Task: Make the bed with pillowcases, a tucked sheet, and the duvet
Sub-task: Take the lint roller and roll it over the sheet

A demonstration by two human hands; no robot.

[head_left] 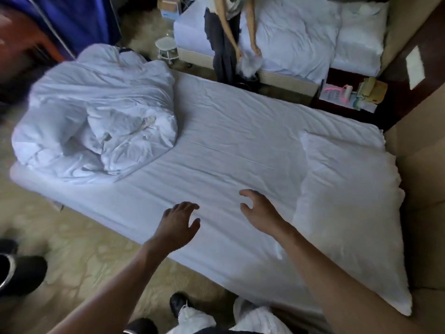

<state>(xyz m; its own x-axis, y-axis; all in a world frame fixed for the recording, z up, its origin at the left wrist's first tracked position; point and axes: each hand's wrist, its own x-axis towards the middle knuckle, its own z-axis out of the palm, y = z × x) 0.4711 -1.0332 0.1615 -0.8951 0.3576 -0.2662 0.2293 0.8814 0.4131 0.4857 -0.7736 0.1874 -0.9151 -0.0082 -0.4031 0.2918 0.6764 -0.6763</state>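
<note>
Over the bed's near edge, the left hand (pixel 179 221) and right hand (pixel 261 213) hover above the white sheet (pixel 228 141), fingers spread and loosely curved, holding nothing. The duvet (pixel 96 116) lies heaped at the foot and a pillow (pixel 349 213) at the head. A packet (pixel 336 95) on the nightstand seems to bear pink print, too blurred to read.

I'm standing in a bedroom, seemingly a hotel twin: the bed (pixel 216 141) and a second bed (pixel 289 34) are lying side by side, a phone (pixel 372 90) sitting on the nightstand (pixel 342 77) between, carpet (pixel 84 249) running underfoot.
</note>
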